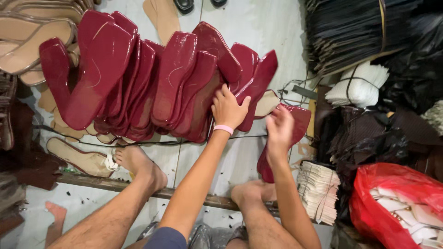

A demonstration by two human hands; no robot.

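This looks like a small shoe workshop where people work on the floor. At ten o'clock, many shiny dark red soles (152,78) lie spread out like a fan. More tan soles (32,32) are piled beside them. At four o'clock sit stacks of white cut pieces (318,189) and a red plastic bag (392,203) full of parts.

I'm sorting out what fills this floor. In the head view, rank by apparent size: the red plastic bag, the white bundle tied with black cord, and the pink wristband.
1. Red plastic bag, though it lies nearer the camera.
2. White bundle.
3. Pink wristband on the left hand, clearly smallest.
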